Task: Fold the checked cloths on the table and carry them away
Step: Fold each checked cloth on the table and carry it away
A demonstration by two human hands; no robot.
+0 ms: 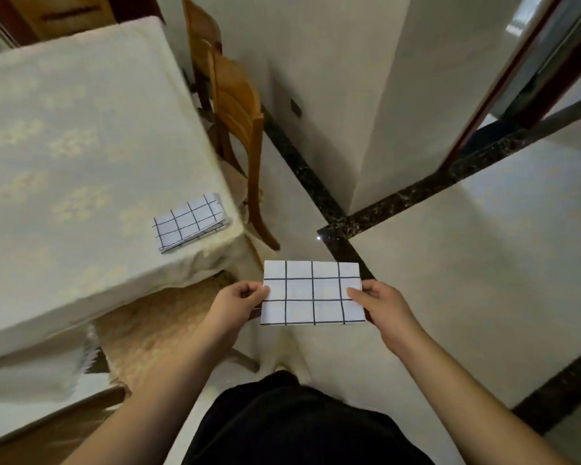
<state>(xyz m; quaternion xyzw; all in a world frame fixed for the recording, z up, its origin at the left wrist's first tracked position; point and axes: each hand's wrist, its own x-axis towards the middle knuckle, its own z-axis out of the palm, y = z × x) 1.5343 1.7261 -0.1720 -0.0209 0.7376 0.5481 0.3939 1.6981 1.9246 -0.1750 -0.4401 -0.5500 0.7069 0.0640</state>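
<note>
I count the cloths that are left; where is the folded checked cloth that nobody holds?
In the head view, the folded checked cloth lies at left of centre on the table, near its corner beside the wooden chair.

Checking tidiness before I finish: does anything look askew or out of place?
Only small things. The folded cloth on the table lies skewed to the table edge, close to its corner. The cloth held by the left hand and right hand looks neatly folded. No damage shows.
</note>
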